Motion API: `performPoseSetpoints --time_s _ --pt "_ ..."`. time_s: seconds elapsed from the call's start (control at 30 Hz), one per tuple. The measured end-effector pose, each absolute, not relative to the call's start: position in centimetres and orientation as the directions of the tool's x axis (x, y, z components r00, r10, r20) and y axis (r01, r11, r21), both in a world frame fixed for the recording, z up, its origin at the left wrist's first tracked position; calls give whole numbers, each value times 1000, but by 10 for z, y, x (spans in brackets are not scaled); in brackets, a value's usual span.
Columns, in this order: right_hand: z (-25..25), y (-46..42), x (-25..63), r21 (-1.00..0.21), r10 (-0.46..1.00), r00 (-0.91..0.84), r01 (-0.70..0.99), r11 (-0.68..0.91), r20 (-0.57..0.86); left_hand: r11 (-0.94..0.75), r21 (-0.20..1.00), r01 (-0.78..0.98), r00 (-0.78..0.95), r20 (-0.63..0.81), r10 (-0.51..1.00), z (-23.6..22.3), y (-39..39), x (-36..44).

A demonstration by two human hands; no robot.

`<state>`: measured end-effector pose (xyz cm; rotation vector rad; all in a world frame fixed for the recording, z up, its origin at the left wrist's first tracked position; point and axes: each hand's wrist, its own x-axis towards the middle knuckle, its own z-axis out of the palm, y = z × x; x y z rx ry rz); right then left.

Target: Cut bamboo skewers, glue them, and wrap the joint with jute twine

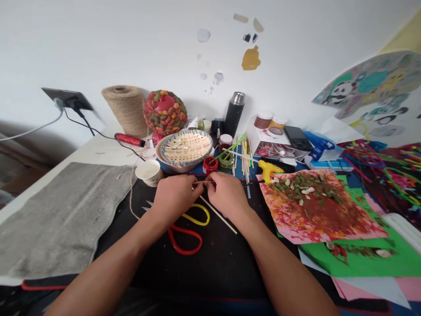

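Has cloth (pixel 66 215) at left, twine cone (pixel 126 112) behind it, ball (pixel 164 116) right of cone, basket (pixel 194 151) before ball, cup (pixel 151 179) at basket's near left. Has strand (pixel 204 181) between left hand (pixel 176 193) and right hand (pixel 226 189); before them, scissors (pixel 179 228) and stick (pixel 219 215) on mat (pixel 223 267). Shows paint jars (pixel 226 162) right of basket, thermos (pixel 234 116) behind jars. Has paper (pixel 315 226) at right, glue gun (pixel 267 172) at its far-left corner, phone (pixel 298 138) on box (pixel 258 137) behind.

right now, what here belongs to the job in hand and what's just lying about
Seemingly in the job:
- thin strand, pinched between left hand and right hand
- stick and scissors, loose near the hands, so likely

Apparently just lying about:
- grey cloth
- flask
- phone
- red spool
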<state>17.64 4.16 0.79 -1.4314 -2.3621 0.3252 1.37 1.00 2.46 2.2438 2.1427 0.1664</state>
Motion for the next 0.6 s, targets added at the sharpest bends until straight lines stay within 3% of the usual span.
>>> performPoseSetpoints --time_s 0.6 --pt "6 44 173 -360 894 -419 819 447 156 -55 81 995 51 55 997 26 11 14"
